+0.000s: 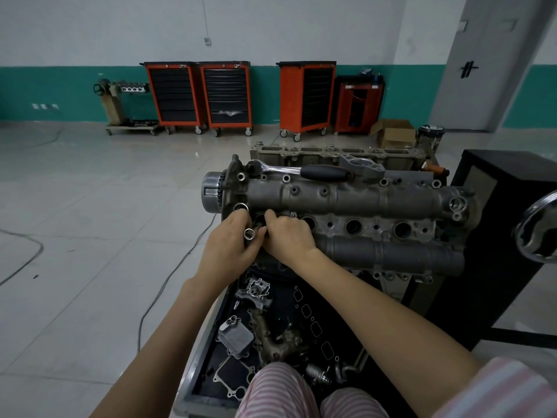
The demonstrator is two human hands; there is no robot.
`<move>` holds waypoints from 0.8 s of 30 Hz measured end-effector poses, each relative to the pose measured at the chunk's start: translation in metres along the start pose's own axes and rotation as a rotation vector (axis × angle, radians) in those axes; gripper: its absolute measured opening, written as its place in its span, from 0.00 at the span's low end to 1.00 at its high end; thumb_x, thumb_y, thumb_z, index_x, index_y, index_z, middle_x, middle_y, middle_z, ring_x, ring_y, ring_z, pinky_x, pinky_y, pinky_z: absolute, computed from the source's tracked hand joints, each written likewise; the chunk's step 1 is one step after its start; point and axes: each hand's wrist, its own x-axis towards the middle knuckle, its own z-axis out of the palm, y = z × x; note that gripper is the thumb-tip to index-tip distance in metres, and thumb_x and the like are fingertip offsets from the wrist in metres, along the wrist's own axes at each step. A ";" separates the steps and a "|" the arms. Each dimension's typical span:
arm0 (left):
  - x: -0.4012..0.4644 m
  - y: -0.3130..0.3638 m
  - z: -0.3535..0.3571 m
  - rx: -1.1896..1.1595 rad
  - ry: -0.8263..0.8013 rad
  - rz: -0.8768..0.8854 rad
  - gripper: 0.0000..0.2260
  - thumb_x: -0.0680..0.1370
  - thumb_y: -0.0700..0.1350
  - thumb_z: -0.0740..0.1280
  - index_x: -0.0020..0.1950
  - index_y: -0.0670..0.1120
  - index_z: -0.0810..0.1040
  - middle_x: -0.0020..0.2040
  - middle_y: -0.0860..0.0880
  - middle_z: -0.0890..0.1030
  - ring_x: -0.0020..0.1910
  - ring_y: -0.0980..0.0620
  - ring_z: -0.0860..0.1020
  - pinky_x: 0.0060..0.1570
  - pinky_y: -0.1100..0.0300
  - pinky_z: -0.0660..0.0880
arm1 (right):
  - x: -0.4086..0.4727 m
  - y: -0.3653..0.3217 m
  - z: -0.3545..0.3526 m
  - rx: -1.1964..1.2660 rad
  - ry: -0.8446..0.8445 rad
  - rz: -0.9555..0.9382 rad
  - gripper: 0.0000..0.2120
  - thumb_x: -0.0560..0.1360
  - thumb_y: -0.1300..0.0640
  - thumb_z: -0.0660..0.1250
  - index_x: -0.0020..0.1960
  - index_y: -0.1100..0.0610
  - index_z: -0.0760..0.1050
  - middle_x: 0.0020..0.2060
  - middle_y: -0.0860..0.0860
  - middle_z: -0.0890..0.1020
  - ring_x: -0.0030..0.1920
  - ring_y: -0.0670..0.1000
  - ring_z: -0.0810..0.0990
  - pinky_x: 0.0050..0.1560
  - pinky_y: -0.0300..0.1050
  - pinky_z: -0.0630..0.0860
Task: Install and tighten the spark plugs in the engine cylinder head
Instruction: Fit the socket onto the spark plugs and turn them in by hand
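Striped trouser knees (280, 390) at the frame bottom. Beyond them, a black tray (208, 351) of loose engine parts and gaskets. Left hand (229, 239), fingers curled round a chrome socket (249, 233); right hand (289, 233), fingers curled at the leftmost plug well, contents hidden. Cylinder head (346, 200) on a stand, three open wells to the right. Ratchet wrench (301, 169) resting on the head's far edge. Orange tool cabinets (199, 95) against the far wall.

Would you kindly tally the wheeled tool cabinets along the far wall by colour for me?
Orange-red cabinets with black drawers: 3
Darker red cabinet: 1
Total: 4
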 end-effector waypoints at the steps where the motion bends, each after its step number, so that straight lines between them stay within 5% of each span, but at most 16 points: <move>1: -0.001 0.000 0.000 0.000 -0.004 -0.003 0.13 0.75 0.44 0.68 0.39 0.45 0.63 0.34 0.51 0.68 0.30 0.51 0.66 0.28 0.68 0.59 | 0.000 0.000 0.000 -0.004 -0.006 -0.017 0.11 0.76 0.53 0.57 0.50 0.61 0.68 0.40 0.59 0.81 0.39 0.60 0.81 0.30 0.44 0.60; 12: 0.005 0.006 0.003 0.059 -0.016 -0.034 0.24 0.75 0.48 0.68 0.31 0.53 0.54 0.27 0.55 0.60 0.27 0.51 0.63 0.26 0.65 0.55 | -0.005 0.000 0.001 0.007 0.004 0.057 0.12 0.77 0.55 0.56 0.50 0.59 0.75 0.45 0.58 0.80 0.44 0.61 0.80 0.35 0.44 0.62; 24: 0.001 -0.003 0.000 -0.074 0.008 -0.004 0.13 0.76 0.44 0.65 0.37 0.46 0.61 0.31 0.55 0.65 0.29 0.57 0.66 0.28 0.66 0.59 | -0.002 -0.001 -0.001 0.018 0.007 -0.002 0.14 0.76 0.49 0.58 0.49 0.62 0.68 0.40 0.59 0.81 0.39 0.61 0.80 0.31 0.44 0.60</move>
